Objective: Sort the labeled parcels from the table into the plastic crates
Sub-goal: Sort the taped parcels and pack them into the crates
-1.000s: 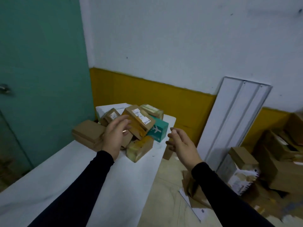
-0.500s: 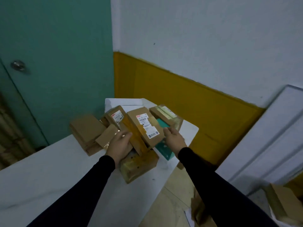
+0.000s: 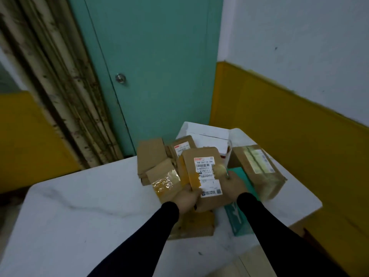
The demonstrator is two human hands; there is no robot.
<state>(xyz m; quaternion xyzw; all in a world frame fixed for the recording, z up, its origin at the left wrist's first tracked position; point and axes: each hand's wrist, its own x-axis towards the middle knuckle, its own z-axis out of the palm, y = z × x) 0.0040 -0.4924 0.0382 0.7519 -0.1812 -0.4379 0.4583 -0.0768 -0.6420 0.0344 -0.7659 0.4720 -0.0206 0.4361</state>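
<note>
Fingers [image 3: 192, 190] of both my hands are curled onto one labeled parcel [image 3: 201, 176], left hand [image 3: 187, 199] pinching its near left edge, right hand [image 3: 232, 184] clamped on its right side. It sits tilted on top of the heap at the far end of the worktop [image 3: 83, 212], label facing up at me. I judge this as the pick-up step: parcel chosen and gripped, not yet carried off. Next I need to read the label, lift it free without dragging its neighbours, and find the right crate. No crate shows from here, so I'd have to turn.

Counting outward: one brown parcel [image 3: 196, 224] under my wrists, one teal box [image 3: 238, 216] beside it, one taped parcel [image 3: 162, 178] left of mine, one plain carton [image 3: 150, 156] beyond that, one long taped box [image 3: 257, 168] to the right, another labeled parcel [image 3: 182, 145] behind, then one white box [image 3: 205, 134]. Eight with the one I hold; any hidden beneath I cannot tell.
</note>
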